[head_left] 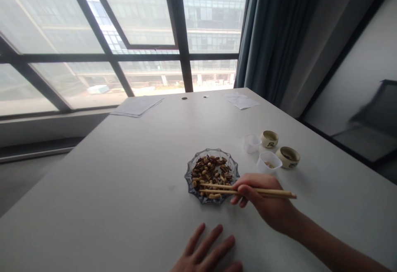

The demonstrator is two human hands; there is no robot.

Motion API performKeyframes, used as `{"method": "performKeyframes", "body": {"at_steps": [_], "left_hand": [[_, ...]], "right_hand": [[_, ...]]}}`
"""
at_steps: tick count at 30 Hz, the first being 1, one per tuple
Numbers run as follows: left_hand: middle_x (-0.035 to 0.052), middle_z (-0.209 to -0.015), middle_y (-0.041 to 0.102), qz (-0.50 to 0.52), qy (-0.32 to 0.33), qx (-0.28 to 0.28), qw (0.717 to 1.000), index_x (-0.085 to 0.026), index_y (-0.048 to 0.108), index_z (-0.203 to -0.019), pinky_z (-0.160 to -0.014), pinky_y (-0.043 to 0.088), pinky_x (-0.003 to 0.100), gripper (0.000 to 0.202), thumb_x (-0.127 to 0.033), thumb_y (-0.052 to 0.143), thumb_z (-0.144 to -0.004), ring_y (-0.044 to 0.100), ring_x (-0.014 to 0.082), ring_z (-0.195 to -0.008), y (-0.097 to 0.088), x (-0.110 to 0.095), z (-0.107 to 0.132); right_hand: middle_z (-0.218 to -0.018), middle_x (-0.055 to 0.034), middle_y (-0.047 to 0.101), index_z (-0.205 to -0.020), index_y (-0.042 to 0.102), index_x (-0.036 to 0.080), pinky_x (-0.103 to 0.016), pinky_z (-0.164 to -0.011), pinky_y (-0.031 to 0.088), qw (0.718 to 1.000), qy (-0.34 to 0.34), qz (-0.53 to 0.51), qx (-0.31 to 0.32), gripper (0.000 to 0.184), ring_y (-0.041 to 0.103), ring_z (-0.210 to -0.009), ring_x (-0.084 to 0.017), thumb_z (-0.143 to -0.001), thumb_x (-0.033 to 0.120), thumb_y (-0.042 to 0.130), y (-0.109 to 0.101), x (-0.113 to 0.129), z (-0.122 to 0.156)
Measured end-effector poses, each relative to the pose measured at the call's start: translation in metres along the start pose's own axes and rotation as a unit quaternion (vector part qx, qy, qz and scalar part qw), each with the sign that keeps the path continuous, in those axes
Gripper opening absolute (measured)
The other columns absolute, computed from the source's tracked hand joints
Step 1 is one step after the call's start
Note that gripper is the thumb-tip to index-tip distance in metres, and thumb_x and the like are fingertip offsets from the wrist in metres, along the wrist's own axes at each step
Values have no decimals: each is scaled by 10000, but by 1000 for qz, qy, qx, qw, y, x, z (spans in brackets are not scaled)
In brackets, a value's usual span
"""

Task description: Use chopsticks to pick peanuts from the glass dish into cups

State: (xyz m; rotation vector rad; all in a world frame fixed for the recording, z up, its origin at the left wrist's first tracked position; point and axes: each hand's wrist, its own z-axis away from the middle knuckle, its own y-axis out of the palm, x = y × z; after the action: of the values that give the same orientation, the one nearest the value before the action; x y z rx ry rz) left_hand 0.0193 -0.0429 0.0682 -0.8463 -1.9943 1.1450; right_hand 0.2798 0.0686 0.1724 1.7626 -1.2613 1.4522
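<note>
While our right hand (263, 201) pinches wooden chopsticks (269, 191), tips slightly apart over a glass dish (198, 160), they grab nothing. Our left hand (206, 249) lies open nearby.

A big window (145, 15) with dark bars shows a tall building (211, 15), and a blue curtain (266, 44) hangs beside it

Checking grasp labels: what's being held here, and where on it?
The right hand holds wooden chopsticks by their middle, tips over the glass dish; the left hand holds nothing.
</note>
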Motion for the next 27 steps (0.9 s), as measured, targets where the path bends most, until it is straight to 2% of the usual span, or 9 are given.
{"method": "performKeyframes", "body": {"at_steps": [3,7,11,15,19,27], "left_hand": [[-43,-1693,529,-7,-1,2,1000,-434,528,-1636,-1349,288,534,618,-403,789,-1076,570,262,-1494,1,0,0],[-49,-1706,511,-18,1,10,1000,-445,507,-1648,-1335,323,533,650,-425,797,-1067,575,262,-1494,1,0,0],[-65,-1688,534,-26,1,5,1000,-458,509,-1642,-1333,342,514,613,-416,769,-1089,590,243,-1481,0,0,0],[-73,-1684,540,-18,-7,-7,1000,-469,542,-1614,-1329,364,487,568,-423,762,-1093,578,233,-1494,1,-2,0],[-80,-1678,545,-18,-10,-6,1000,-454,585,-1585,-1356,286,497,533,-379,774,-1092,541,228,-1525,0,-1,-1],[-91,-1680,541,-20,-15,-3,1000,-468,550,-1613,-1377,82,538,578,-403,778,-1087,527,221,-1535,-2,-3,-2]], "right_hand": [[-833,-83,824,-937,825,159,-248,-641,609,1000,17,-11,13,331,763,-696,-164,-1064,438,698,2,-8,-6],[-864,-78,803,-927,834,164,-243,-657,589,999,-14,-3,36,287,736,-715,-150,-1054,394,719,2,-12,-12],[-852,-69,797,-893,840,173,-230,-683,572,999,-40,5,37,237,716,-727,-136,-1040,334,746,2,-16,-15],[-855,-77,809,-855,845,176,-237,-677,576,999,-44,-9,20,270,723,-723,-143,-1040,346,746,4,-18,-15],[-813,-82,822,-844,853,180,-244,-649,600,999,-23,-46,-16,314,748,-699,-161,-1030,411,750,8,-22,-13],[-713,-126,822,-826,850,147,-327,-628,691,982,106,-93,-127,486,807,-605,-243,-924,621,804,18,-28,-9]]}}
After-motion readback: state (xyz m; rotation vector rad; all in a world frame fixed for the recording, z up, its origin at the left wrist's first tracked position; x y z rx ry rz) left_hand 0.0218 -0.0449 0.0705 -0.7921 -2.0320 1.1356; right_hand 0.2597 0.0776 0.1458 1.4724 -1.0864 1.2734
